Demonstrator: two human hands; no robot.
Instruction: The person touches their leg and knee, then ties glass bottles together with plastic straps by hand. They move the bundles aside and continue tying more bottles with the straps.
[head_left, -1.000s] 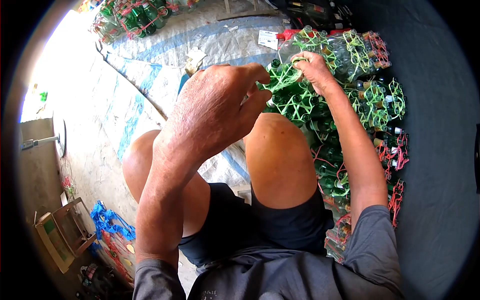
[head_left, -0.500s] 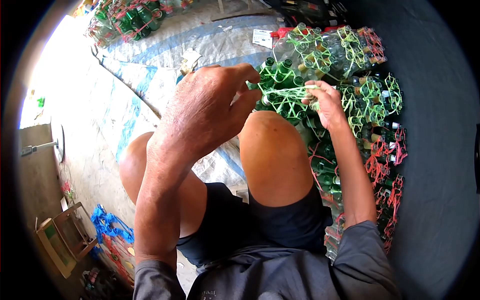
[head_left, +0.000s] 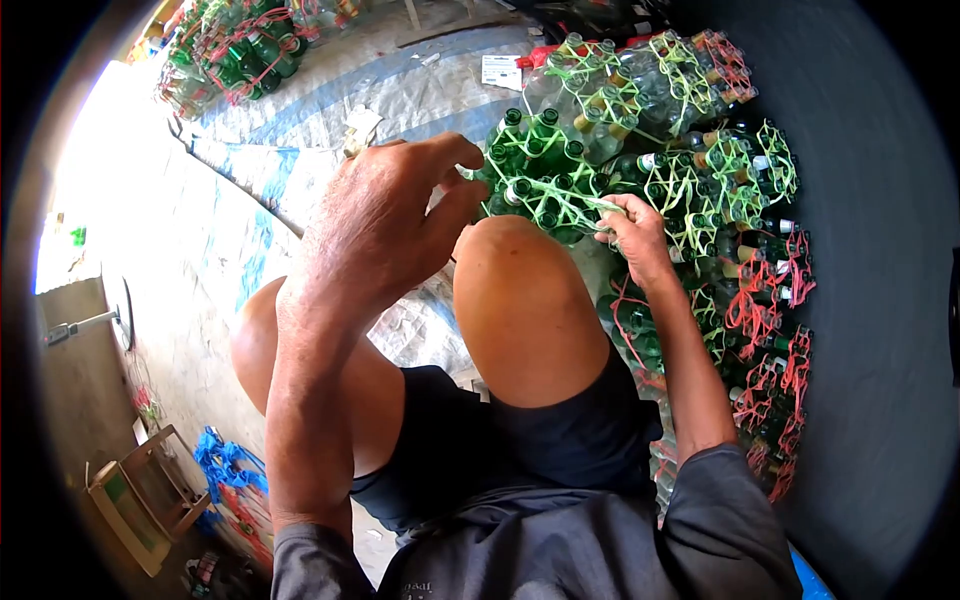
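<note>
Several tied bundles (head_left: 700, 190) are sitting done at the tarp's (head_left: 250, 200) far edge. The right hand (head_left: 632, 238) is clamping its fingers on the string (head_left: 570, 200) across the green bottles (head_left: 525, 150), lacing looking unfinished; the left hand (head_left: 385, 225) is curling — grip unclear.

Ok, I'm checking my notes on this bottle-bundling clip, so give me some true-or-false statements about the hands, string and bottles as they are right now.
1. The right hand grips green string stretched over the green bottles. True.
2. The left hand lies flat on the tarp. False: it is raised beside the knee, fingers bent toward the string.
3. Bundles at the far right are tied with red string. True.
4. The blue string is draped over the bottles. False: it lies heaped at lower left, apart from them.
</note>
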